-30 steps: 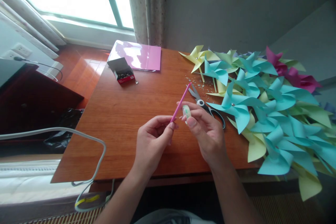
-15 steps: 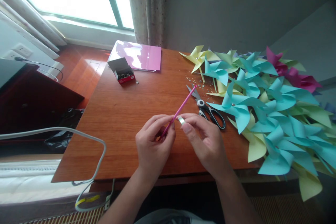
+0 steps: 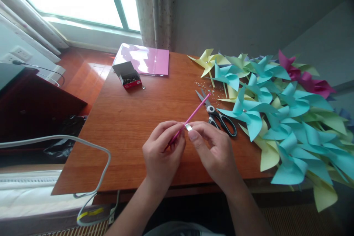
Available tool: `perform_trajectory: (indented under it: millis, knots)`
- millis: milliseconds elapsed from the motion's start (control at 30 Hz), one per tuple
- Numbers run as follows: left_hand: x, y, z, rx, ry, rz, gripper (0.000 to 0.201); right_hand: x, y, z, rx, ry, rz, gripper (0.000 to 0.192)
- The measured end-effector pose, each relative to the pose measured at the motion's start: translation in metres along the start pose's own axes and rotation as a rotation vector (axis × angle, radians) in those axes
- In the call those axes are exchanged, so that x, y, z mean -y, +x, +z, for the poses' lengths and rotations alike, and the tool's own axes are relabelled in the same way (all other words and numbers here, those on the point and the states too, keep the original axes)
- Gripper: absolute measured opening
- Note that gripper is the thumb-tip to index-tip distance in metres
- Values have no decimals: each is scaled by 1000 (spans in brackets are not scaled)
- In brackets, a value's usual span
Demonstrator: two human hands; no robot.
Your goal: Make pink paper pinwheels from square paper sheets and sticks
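Note:
A thin pink rolled-paper stick (image 3: 198,108) slants up and to the right from my left hand (image 3: 163,151), which pinches its lower part between thumb and fingers. Close beside it, my right hand (image 3: 214,151) grips a short, shiny whitish strip of tape (image 3: 188,127) between thumb and forefinger. The strip's left end meets the stick at the left fingertips; whether it sticks there I cannot tell. Behind the right hand lie scissors (image 3: 211,110) with black and grey handles, blades apart, near the stick's far end.
Several paper pinwheels (image 3: 250,112), turquoise, yellow and magenta, are heaped on the right of the wooden table (image 3: 118,162). Small scraps (image 3: 212,89) lie near them. At the back left are an open red box (image 3: 132,84) of small metal pieces and a pink folder (image 3: 159,61). A white cable (image 3: 106,155) crosses the left corner.
The tape strip has moved slightly left and now meets the stick. The stick has tilted a little farther right at its upper end.

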State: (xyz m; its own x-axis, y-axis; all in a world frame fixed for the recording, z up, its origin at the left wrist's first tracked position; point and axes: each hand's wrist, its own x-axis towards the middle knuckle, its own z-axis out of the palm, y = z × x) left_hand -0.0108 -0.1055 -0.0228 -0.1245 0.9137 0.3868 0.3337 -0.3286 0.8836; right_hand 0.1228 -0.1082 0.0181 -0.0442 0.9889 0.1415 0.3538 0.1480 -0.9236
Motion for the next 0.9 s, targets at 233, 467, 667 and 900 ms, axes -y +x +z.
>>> perform_trajectory:
  millis: [233, 467, 667, 900]
  knots:
    - [-1, -2, 2, -19, 86, 76, 21, -1, 0, 0, -25, 81, 109, 27]
    - [-2, -3, 2, -18, 99, 95, 22, -5, -1, 1, -3, 268, 228, 31]
    - [-3, -5, 3, -21, 154, 98, 18, -6, -5, 3, -19, 266, 234, 26]
    - [-7, -2, 3, 2, 82, 70, 10, -11, -6, 6, -26, 221, 165, 27]
